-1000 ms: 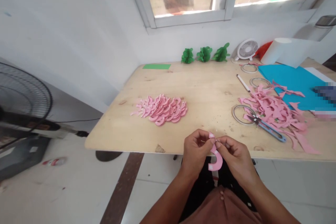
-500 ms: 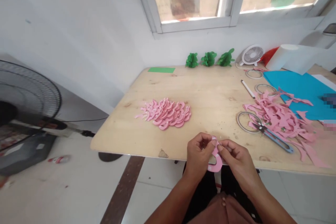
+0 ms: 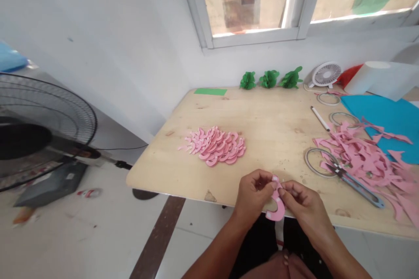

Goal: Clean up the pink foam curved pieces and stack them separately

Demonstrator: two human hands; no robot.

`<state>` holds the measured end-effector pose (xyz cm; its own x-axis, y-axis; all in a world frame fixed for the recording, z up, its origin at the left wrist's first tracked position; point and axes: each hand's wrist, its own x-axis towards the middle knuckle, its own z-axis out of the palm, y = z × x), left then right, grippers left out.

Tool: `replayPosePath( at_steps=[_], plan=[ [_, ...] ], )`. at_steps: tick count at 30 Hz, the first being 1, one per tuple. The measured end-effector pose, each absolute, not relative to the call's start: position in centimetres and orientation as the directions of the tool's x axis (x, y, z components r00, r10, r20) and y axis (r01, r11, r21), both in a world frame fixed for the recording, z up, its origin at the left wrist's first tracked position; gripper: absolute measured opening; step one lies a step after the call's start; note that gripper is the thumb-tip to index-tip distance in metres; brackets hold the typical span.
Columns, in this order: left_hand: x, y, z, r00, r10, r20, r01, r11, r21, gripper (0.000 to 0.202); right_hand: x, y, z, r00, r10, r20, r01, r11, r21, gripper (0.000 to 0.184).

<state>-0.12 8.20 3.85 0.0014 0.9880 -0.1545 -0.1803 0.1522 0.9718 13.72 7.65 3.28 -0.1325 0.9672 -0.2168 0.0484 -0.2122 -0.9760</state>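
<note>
Between my two hands, at the table's front edge, is a pink curved cutout [image 3: 278,211] with small white patches on it. My left hand [image 3: 251,196] pinches its upper part between thumb and fingers. Close beside it, my right hand [image 3: 303,204] pinches the cutout's right side, a little lower down. The fingers partly hide the upper section, and the hooked lower end hangs free. A pile of similar pink cutouts [image 3: 219,146] lies on the table, ahead and to the left of my hands.
On the right are pink scraps [image 3: 366,157], blue-handled snips [image 3: 360,187], tape-like rings [image 3: 321,162], a white pen [image 3: 320,118] and blue sheets [image 3: 389,117]. Green paper shapes [image 3: 269,79], a green strip [image 3: 210,91] and a small fan [image 3: 325,74] line the back. A floor fan [image 3: 49,126] stands left.
The camera view has turned slightly left, so the table and its things sit further right and lower. Both hands keep hold of the pink cutout, which looks slightly tilted compared with before.
</note>
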Motion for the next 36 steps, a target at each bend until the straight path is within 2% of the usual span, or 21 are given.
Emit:
replayPosePath(
  at_steps=[2,4,5,7,8,14,17,20,30,36],
  plan=[
    [-1.3,8.6,4.0,0.003,0.996,-0.088,-0.026,0.088,0.996,0.016,13.8,7.7,3.2,-0.121,0.964,-0.238,0.063,-0.231,-0.971,0.033],
    [-3.1,9.1,4.1,-0.111,0.993,0.049,0.283,-0.015,0.959,0.018,14.0,7.8,3.0,-0.111,0.962,-0.251,0.081,-0.243,-0.967,0.033],
    [-4.1,9.5,4.1,-0.160,0.977,0.139,0.475,-0.047,0.878,0.019,14.0,7.8,3.0,-0.108,0.961,-0.255,0.089,-0.246,-0.965,0.034],
    [-6.0,10.4,4.0,-0.151,0.947,0.284,0.825,-0.037,0.563,0.019,14.1,7.9,2.9,-0.098,0.960,-0.261,0.099,-0.252,-0.963,0.034],
    [-6.8,10.9,4.0,-0.144,0.943,0.299,0.868,-0.024,0.496,0.018,14.1,7.9,2.9,-0.096,0.959,-0.265,0.099,-0.256,-0.962,0.035],
    [-8.5,13.1,3.1,-0.060,0.954,0.294,0.965,-0.020,0.262,0.009,14.1,7.8,2.4,-0.120,0.956,-0.269,0.075,-0.262,-0.962,0.035],
    [-8.3,13.2,2.6,-0.050,0.955,0.292,0.980,-0.010,0.199,0.018,14.1,7.8,2.2,-0.119,0.958,-0.260,0.069,-0.254,-0.965,0.034],
    [-8.1,12.6,2.3,-0.041,0.957,0.286,0.985,-0.009,0.172,0.021,14.0,7.8,2.3,-0.103,0.960,-0.261,0.053,-0.257,-0.965,0.034],
    [-8.3,14.8,3.5,-0.015,0.978,0.210,0.992,-0.011,0.123,0.014,13.8,7.7,2.4,-0.116,0.959,-0.257,0.018,-0.257,-0.966,0.030],
    [-7.7,14.1,3.8,-0.032,0.979,0.199,0.990,0.003,0.144,0.017,13.6,7.5,2.0,-0.108,0.969,-0.223,0.006,-0.223,-0.975,0.030]
  ],
)
